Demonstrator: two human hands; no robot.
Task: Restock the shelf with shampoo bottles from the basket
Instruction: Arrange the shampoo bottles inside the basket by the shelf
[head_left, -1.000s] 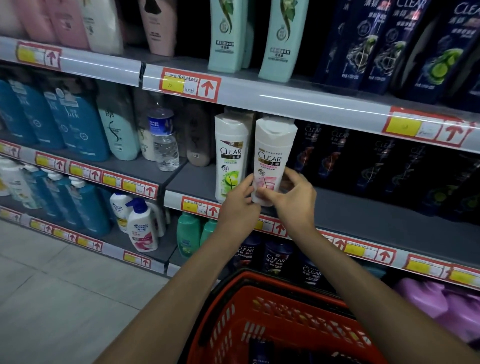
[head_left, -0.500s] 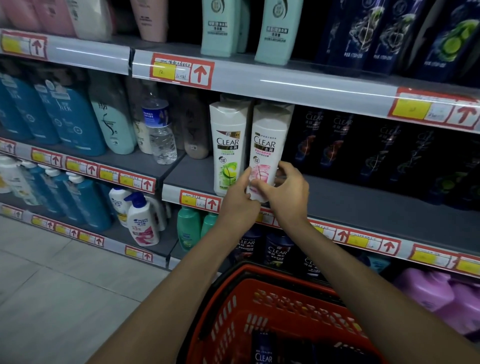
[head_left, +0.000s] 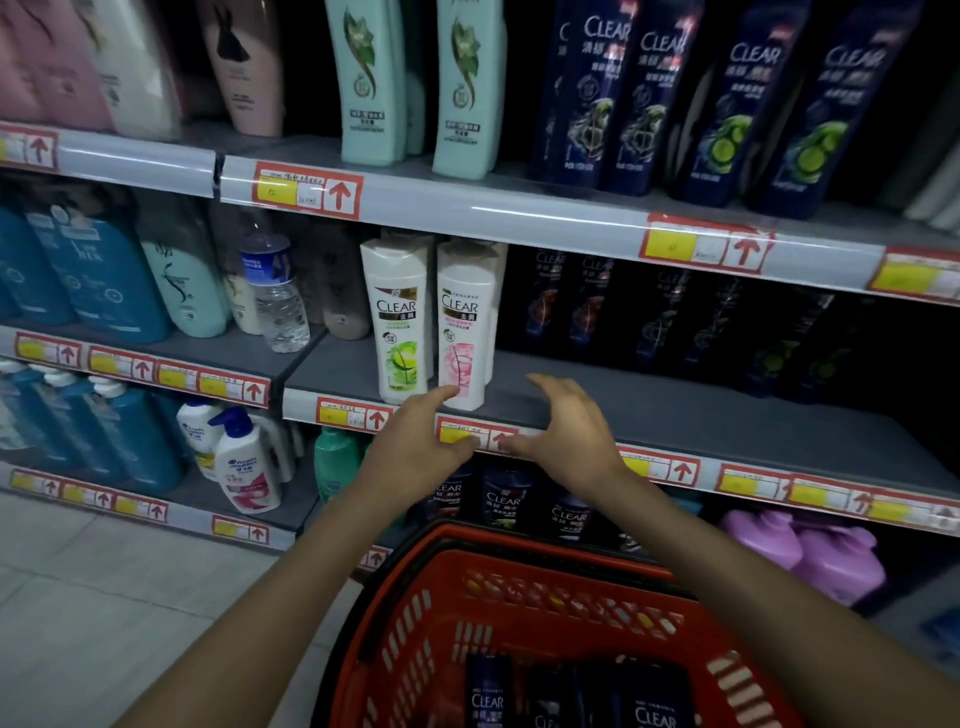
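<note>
Left hand (head_left: 415, 448) and right hand (head_left: 567, 435) (each grip loose, empty) hover near the pink-label bottle (head_left: 464, 332).

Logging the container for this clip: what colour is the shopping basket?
The basket is orange-red plastic, seen best in the head view.

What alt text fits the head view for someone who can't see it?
Open left hand and right hand hover by a white pink-label CLEAR shampoo bottle standing on the shelf beside a green-label CLEAR bottle. Below, a red basket holds dark CLEAR bottles.
</note>
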